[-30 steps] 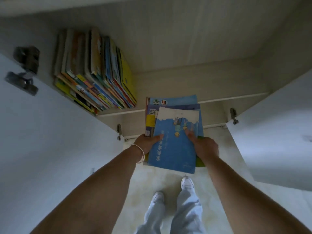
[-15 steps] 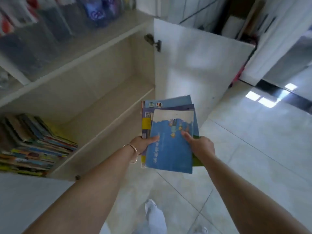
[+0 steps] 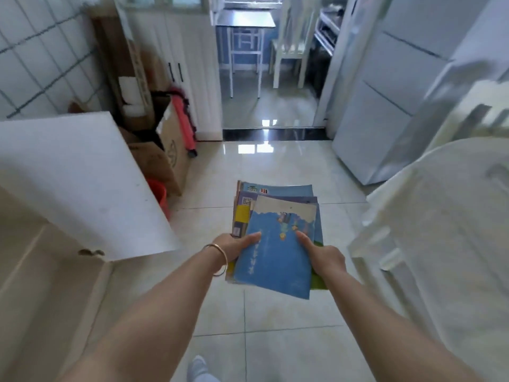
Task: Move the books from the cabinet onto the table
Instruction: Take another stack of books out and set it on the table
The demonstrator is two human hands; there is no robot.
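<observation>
A: Item one, the stack of books [image 3: 278, 238]?

B: Several thin volumes, top cover blue with a pale band at its far edge; a yellow patch and a printed code square show on a book lower in the pile. The stack is held level in the air over the tiled floor [image 3: 248, 354], clear of any surface.

A: Item two, the left hand [image 3: 234, 245]?

B: Closed on the stack's left edge, thumb lying across the blue cover, fingers hidden beneath. A thin gold bangle [image 3: 219, 259] circles the wrist.

A: Item three, the right hand [image 3: 326, 256]?

B: Closed on the stack's right edge, thumb on top of the cover, remaining fingers under the books and out of sight.

A: Fixtures to the left?

B: An open white cabinet door [image 3: 77, 183], with the pale cabinet interior below it at the frame's lower left. Beyond the door, cardboard boxes [image 3: 165, 158], a red bucket [image 3: 159, 194] partly hidden, and a red rolled object [image 3: 186, 122] leaning upright.

A: To the right?

B: A round table [image 3: 454, 230] under a white cloth, blurred, near the books but apart from them. Behind it, a tall white appliance [image 3: 385, 92].

A: Background?

B: A doorway, with a white chair [image 3: 289, 48] and a metal-topped stand [image 3: 245, 23] beyond it.
</observation>
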